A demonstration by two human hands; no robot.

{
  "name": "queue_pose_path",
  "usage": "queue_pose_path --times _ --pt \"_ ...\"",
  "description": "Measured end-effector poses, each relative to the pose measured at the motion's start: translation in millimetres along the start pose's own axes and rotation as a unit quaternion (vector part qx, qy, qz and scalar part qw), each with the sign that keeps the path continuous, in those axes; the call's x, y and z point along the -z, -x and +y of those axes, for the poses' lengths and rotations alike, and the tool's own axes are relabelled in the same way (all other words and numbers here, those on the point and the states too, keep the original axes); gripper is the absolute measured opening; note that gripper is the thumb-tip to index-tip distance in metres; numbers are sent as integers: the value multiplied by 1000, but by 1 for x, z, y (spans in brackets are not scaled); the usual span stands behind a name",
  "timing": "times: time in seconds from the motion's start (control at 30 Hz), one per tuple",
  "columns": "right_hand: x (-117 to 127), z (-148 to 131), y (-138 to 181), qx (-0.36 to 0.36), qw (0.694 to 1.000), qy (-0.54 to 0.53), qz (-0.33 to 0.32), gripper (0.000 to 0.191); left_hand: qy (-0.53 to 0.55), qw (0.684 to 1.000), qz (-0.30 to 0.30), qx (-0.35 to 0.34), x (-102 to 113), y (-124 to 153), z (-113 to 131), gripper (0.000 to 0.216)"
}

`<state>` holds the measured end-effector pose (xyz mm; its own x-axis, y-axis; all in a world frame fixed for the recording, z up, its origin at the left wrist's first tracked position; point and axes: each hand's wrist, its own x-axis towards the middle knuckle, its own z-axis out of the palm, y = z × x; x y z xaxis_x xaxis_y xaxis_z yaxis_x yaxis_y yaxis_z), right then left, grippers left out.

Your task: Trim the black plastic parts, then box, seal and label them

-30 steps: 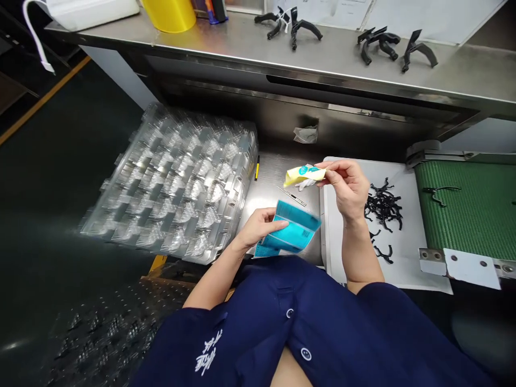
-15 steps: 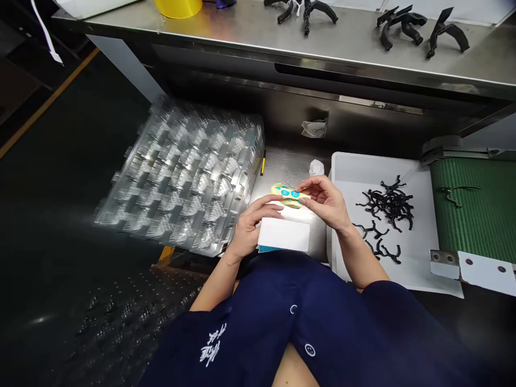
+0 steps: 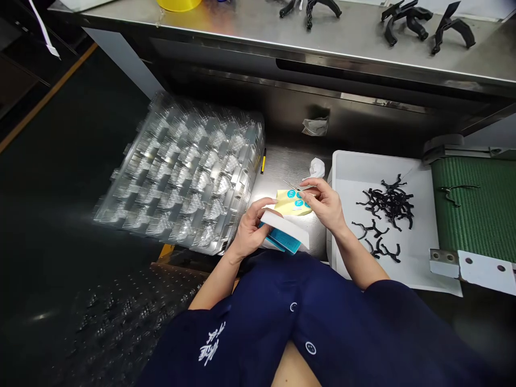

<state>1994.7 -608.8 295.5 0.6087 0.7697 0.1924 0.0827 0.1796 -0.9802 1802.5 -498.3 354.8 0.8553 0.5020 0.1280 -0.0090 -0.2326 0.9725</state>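
My left hand [image 3: 250, 230] is closed, its thumb and fingers gripping the near left end of a folded white sheet with blue label backing [image 3: 287, 230], which is tilted up. Between the thumb and fingers of my right hand [image 3: 324, 203] is a thin pair of metal tweezers [image 3: 291, 185], its tip pointing left and away from me. Beneath them lies a pale yellow sticker sheet [image 3: 285, 206] with round blue stickers, partly covered by the right fingers. A crumpled white tissue [image 3: 316, 168] lies just beyond my right hand.
Stacked clear plastic trays [image 3: 181, 177] stand on the left, beside a yellow-black pen-like tool [image 3: 263, 161]. On the right, a white bin [image 3: 346, 166] holds several black branched parts [image 3: 389, 207], next to a green conveyor belt [image 3: 479, 215]. A metal shelf [image 3: 242, 24] crosses the back.
The yellow sticker sheet, raised between my hands before, now lies lower and flatter. My left hand has taken hold of the white-blue sheet and tilted it; my right hand now holds the tweezers.
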Motion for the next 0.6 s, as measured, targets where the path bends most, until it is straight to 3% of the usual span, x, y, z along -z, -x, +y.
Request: queue_pose_path --times 0.13,0.2,0.4,0.53,0.6 --pt "-1 -5 0 121 991 57 12 15 21 996 -54 74 -2 -5 1 42" --pt "-2 -6 1 148 987 65 5 17 24 992 -36 118 -3 -8 2 51" --pt "-2 -4 3 163 983 78 -34 21 30 987 31 153 -7 -11 3 63" --pt "4 -6 1 172 976 104 -77 24 35 985 29 168 -5 -10 1 72" --pt "6 -7 0 196 969 117 -93 25 31 984 11 174 -5 -10 0 62"
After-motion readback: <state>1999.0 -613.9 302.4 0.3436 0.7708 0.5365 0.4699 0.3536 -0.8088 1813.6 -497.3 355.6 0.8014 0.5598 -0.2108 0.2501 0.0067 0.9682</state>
